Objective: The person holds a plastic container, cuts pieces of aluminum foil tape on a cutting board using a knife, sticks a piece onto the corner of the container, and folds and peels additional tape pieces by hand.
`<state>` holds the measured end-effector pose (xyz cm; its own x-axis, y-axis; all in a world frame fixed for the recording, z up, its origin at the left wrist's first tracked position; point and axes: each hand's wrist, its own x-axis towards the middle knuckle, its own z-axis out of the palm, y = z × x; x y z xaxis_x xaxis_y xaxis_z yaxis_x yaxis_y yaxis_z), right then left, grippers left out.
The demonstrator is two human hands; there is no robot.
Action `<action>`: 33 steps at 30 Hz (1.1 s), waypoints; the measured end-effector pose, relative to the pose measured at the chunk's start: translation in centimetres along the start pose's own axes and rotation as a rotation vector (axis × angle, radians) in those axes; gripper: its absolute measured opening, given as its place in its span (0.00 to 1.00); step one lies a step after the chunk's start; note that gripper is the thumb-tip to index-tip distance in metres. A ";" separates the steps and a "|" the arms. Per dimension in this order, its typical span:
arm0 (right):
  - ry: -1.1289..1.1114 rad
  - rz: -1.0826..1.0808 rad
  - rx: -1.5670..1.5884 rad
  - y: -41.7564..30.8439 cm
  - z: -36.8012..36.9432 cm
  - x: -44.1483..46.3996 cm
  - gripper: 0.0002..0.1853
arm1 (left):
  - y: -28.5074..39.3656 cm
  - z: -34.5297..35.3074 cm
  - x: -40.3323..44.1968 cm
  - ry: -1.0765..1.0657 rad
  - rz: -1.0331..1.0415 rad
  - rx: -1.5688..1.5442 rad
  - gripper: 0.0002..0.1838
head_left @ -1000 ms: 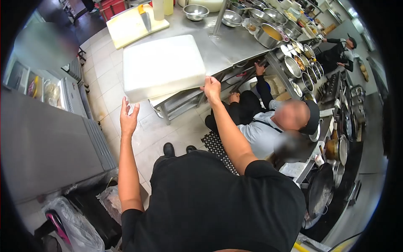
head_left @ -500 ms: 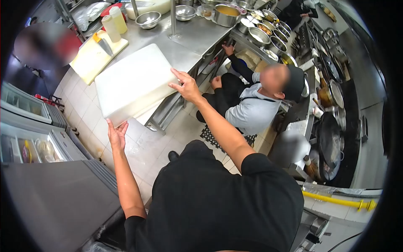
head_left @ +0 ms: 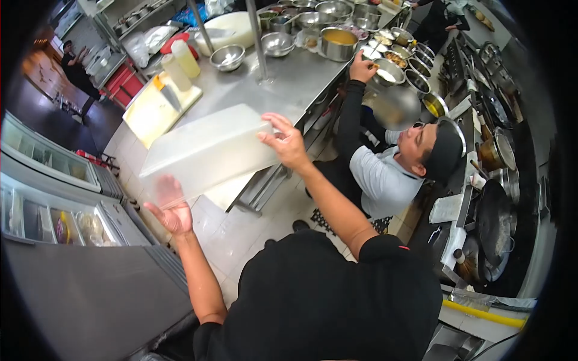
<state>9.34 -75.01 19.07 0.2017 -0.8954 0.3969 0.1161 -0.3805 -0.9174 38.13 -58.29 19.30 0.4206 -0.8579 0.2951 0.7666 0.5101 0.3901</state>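
A translucent white plastic food container (head_left: 208,144) is held up in front of me, tilted, near the corner of the steel table. My right hand (head_left: 286,142) grips its right end, thumb on the near side and fingers over the top edge. My left hand (head_left: 172,207) supports the lower left corner; its fingers show blurred through the plastic and the thumb sticks out to the left. Behind the container lies a cutting board (head_left: 141,123) with a yellow-handled knife (head_left: 167,93) and two squeeze bottles (head_left: 184,58) by it.
A co-worker in a grey shirt (head_left: 385,180) is low down at my right, one hand (head_left: 363,67) at the bowls. Steel bowls (head_left: 227,58) and a pot of orange liquid (head_left: 339,45) stand on the table. Open-topped fridges (head_left: 54,225) are left, woks (head_left: 497,216) right.
The container has tipped and turned, showing more of its side. My left hand has shifted under its corner, palm turned up. The co-worker has raised an arm to the bowls. The view has shifted.
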 end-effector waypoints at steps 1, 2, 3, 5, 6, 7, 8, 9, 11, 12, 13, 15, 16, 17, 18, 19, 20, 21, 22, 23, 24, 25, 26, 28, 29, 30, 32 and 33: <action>0.002 -0.019 -0.010 -0.4 0.1 0.2 0.27 | -0.6 0.1 0.2 -0.016 0.005 -0.014 0.38; 0.034 -0.008 -0.049 -1.1 0.3 0.6 0.26 | -1.2 0.4 0.4 -0.047 0.011 -0.033 0.39; 0.065 0.002 -0.083 -1.7 0.3 1.0 0.25 | -1.5 0.6 0.6 -0.079 0.021 -0.049 0.41; 0.065 -0.005 -0.131 -3.2 0.1 1.9 0.24 | -1.8 0.7 1.4 -0.087 0.033 -0.082 0.43; 0.072 0.015 -0.179 -3.6 0.0 2.2 0.23 | -1.9 0.6 1.8 -0.100 0.040 -0.083 0.43; 0.104 -0.015 -0.207 -3.7 0.2 2.4 0.23 | -2.0 0.5 2.3 -0.089 0.042 -0.088 0.43; 0.109 -0.020 -0.207 -3.4 0.4 2.7 0.23 | -2.3 0.5 2.7 -0.075 0.042 -0.093 0.42; 0.110 -0.018 -0.154 -3.0 0.7 2.9 0.23 | -2.7 0.3 3.1 -0.077 0.038 -0.094 0.42; 0.136 -0.011 -0.111 -2.9 1.3 3.0 0.24 | -3.8 -0.4 4.0 -0.001 0.061 -0.192 0.40; 0.140 -0.005 -0.111 -2.9 1.6 2.9 0.24 | -4.8 -0.4 3.9 0.003 0.056 -0.190 0.40; 0.159 -0.044 -0.136 -2.9 2.0 2.8 0.23 | -6.5 -0.5 3.4 -0.038 -0.022 -0.129 0.39; 0.178 -0.040 -0.107 -4.0 2.8 2.4 0.22 | -9.9 0.7 2.3 -0.104 -0.148 -0.017 0.37; 0.180 -0.035 -0.105 -3.6 3.2 2.2 0.22 | -11.7 1.6 1.7 -0.129 -0.198 0.032 0.36; 0.202 -0.131 -0.180 -2.8 3.7 2.0 0.22 | -13.0 2.8 1.4 -0.125 -0.203 0.036 0.36; 0.223 -0.225 -0.258 -2.8 3.8 1.7 0.22 | -14.1 4.3 1.2 -0.007 -0.197 0.106 0.35; 0.218 -0.222 -0.274 -2.9 3.8 1.3 0.20 | -14.7 5.2 1.2 0.110 -0.192 0.175 0.35; 0.222 -0.213 -0.278 -3.5 3.4 1.2 0.20 | -14.8 5.3 1.3 0.115 -0.201 0.175 0.35; 0.163 -0.247 -0.310 -4.0 2.9 1.1 0.18 | -14.7 5.3 1.5 0.128 -0.229 0.164 0.34; 0.104 -0.280 -0.340 -4.3 2.4 1.0 0.16 | -14.6 5.3 1.7 0.141 -0.257 0.154 0.32; 0.108 -0.270 -0.341 -4.5 1.8 1.2 0.16 | -14.4 5.3 1.8 0.146 -0.267 0.158 0.32; 0.074 -0.294 -0.312 -4.5 1.3 1.6 0.15 | -14.0 5.3 1.9 0.058 -0.297 0.150 0.34; 0.038 -0.315 -0.282 -4.5 0.9 1.9 0.15 | -13.7 5.4 1.8 -0.027 -0.326 0.141 0.35; 0.038 -0.300 -0.279 -4.6 0.8 2.0 0.15 | -13.6 5.9 2.0 -0.014 -0.334 0.146 0.35; 0.045 -0.176 -0.033 -4.7 0.8 2.0 0.15 | -13.3 7.3 2.9 -0.229 -0.340 0.196 0.43; 0.032 -0.130 -0.021 -5.0 0.7 2.0 0.15 | -13.2 8.3 3.1 -0.275 -0.373 0.172 0.46; 0.069 -0.064 0.058 -5.4 0.5 2.0 0.15 | -13.3 8.9 2.8 -0.306 -0.404 0.150 0.50; 0.070 0.030 0.163 -4.8 1.0 -0.8 0.15 | -14.3 9.5 1.5 -0.268 -0.441 0.033 0.50; 0.081 0.012 0.115 -4.4 0.8 -0.9 0.14 | -15.1 9.9 1.1 -0.310 -0.402 0.078 0.50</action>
<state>9.37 -72.31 22.77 0.1255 -0.9172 0.3781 0.2258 -0.3447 -0.9111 22.23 -66.36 22.36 -0.0724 -0.9343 0.3489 0.7947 0.1574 0.5863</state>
